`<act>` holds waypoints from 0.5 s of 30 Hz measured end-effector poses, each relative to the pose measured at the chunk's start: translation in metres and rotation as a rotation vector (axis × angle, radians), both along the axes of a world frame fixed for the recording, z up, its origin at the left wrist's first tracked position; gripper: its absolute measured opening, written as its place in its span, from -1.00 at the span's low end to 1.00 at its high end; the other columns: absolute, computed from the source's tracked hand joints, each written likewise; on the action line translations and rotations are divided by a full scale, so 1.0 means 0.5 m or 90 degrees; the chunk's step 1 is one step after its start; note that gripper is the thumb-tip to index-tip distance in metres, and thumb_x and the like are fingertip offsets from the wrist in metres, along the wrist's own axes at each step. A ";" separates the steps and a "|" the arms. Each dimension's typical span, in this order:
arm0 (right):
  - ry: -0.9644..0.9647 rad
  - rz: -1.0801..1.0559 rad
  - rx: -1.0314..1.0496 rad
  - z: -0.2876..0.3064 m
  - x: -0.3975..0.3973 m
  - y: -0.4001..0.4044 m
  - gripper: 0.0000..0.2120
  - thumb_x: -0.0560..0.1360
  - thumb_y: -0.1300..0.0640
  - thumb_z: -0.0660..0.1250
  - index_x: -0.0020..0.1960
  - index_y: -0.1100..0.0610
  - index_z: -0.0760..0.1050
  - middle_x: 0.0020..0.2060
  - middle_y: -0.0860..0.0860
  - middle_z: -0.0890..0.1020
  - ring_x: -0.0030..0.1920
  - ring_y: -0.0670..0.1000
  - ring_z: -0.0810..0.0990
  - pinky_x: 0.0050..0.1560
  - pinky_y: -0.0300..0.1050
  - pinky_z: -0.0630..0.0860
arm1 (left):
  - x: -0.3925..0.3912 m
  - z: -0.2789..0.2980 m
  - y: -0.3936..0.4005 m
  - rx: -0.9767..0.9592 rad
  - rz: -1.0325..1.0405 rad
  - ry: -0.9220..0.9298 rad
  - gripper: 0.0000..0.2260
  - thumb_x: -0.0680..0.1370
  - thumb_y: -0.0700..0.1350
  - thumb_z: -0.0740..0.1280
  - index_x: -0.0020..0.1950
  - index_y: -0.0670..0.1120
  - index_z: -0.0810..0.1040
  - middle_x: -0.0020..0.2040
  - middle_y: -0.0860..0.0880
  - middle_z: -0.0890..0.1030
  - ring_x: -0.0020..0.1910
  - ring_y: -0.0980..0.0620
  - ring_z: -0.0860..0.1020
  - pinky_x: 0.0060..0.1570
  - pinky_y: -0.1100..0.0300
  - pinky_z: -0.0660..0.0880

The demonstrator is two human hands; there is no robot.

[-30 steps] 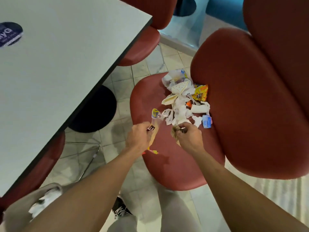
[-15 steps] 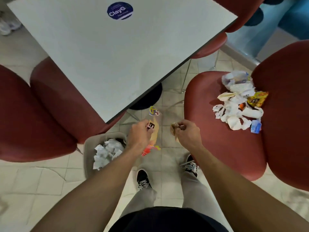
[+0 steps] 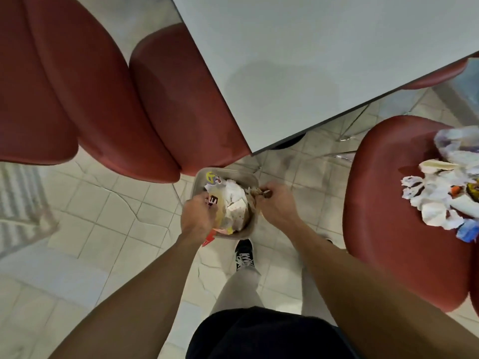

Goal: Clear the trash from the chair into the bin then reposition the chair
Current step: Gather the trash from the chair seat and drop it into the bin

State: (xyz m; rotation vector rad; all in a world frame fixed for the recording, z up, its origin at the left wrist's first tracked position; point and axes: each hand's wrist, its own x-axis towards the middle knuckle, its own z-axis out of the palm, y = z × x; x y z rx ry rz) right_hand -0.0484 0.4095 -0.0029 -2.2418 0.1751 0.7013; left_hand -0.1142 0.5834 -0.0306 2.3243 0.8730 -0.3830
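Your left hand (image 3: 197, 215) grips a long, thin printed plastic wrapper (image 3: 216, 203) over the small beige plastic bin (image 3: 252, 178), and your right hand (image 3: 276, 204) pinches a small crumpled brownish scrap (image 3: 255, 195) at the bin's right rim. Both pieces look almost weightless and limp, so they will likely flutter rather than drop; release them low inside the rim. The bin already holds crumpled white paper (image 3: 234, 203), heaped near its top, so new scraps may spill unless pressed down. The remaining trash, a loose pile of torn white paper, crinkled wrappers and a clear plastic bag (image 3: 440, 200), sits on the seat of the red moulded chair (image 3: 388, 229) well to your right. It is soft and slippery in bits; gathering it by bunching from the edges inward should lose fewest pieces. The chair's smooth shell probably slides easily on the pale tiled floor (image 3: 103, 216); its back is out of view. A grey-white table (image 3: 324, 60) overhangs beyond the bin, with another red chair (image 3: 90, 99) to your left.
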 end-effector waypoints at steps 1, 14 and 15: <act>0.005 0.011 0.009 -0.002 -0.006 0.016 -0.87 0.45 0.16 0.33 -0.03 0.07 0.61 -0.21 -0.01 0.67 -0.16 0.04 0.64 -0.13 -0.10 0.57 | -0.007 -0.002 0.009 -0.008 0.016 0.000 -0.89 0.47 -0.12 0.38 -0.02 -0.08 0.59 -0.17 -0.14 0.65 -0.13 -0.18 0.60 -0.20 0.15 0.43; 0.058 0.021 -0.017 -0.008 -0.019 -0.021 -0.38 0.48 0.10 0.36 0.48 -0.02 0.23 0.37 0.13 0.42 0.30 0.12 0.47 0.27 0.01 0.46 | 0.006 -0.006 -0.031 -0.062 -0.067 0.023 -0.39 0.39 0.21 0.42 0.39 0.05 0.42 0.33 -0.04 0.50 0.27 -0.07 0.48 0.21 0.09 0.46; 0.062 0.010 -0.015 -0.006 -0.017 -0.036 -0.39 0.48 0.10 0.36 0.48 -0.02 0.23 0.37 0.13 0.42 0.27 0.12 0.49 0.25 0.03 0.48 | 0.014 -0.003 -0.045 -0.044 -0.092 0.013 -0.42 0.39 0.20 0.43 0.36 0.06 0.44 0.31 -0.04 0.52 0.26 -0.07 0.48 0.21 0.07 0.46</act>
